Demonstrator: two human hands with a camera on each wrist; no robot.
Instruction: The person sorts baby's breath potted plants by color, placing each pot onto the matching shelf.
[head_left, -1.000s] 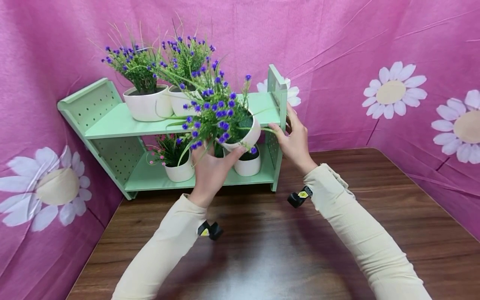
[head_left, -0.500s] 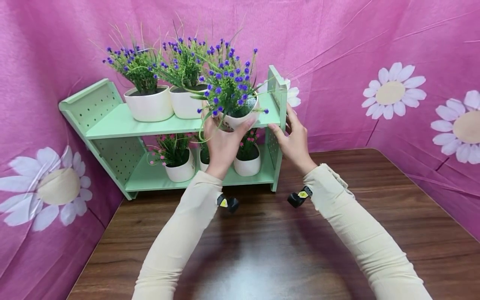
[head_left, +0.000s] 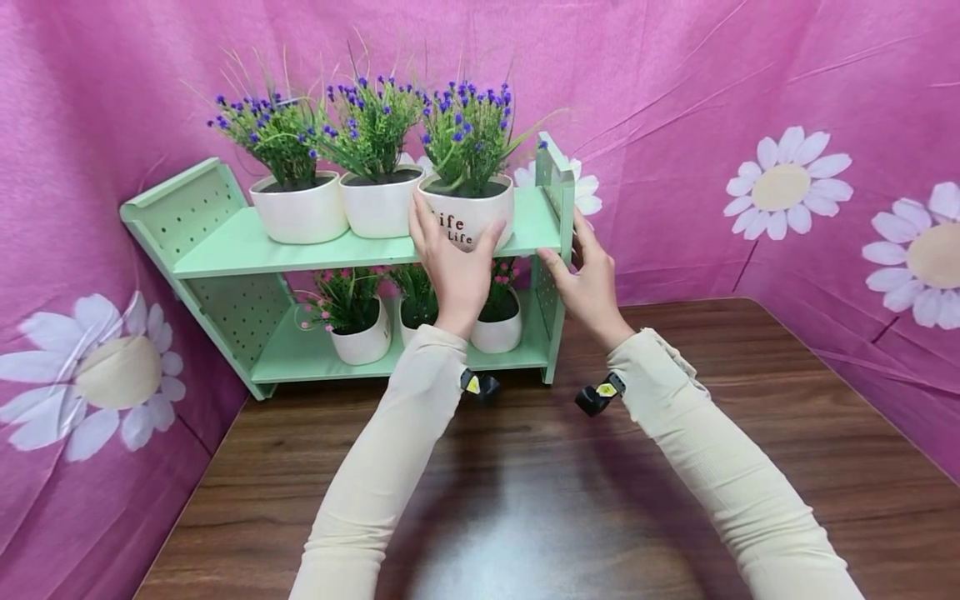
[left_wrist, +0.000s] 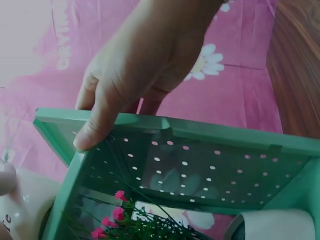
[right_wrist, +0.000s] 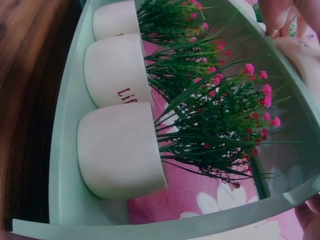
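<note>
My left hand holds a white pot with purple artificial flowers, thumb and fingers spread on either side of its lettered front. The pot stands upright at the right end of the upper shelf. My right hand grips the right side panel of the pale green shelf rack, thumb on the front edge and fingers behind. In the left wrist view, the right hand is seen over that panel, with the lettered pot at the left edge. The left hand shows at the right wrist view's top corner.
Two more white pots of purple flowers stand on the upper shelf to the left. Below, white pots with pink flowers stand in a row; the right wrist view shows these pots closely. The rack stands on a brown wooden table before pink cloth.
My left hand has carried the pot of purple flowers up and right, from tilted before the rack to upright on the upper shelf. The right hand has stayed on the panel.
</note>
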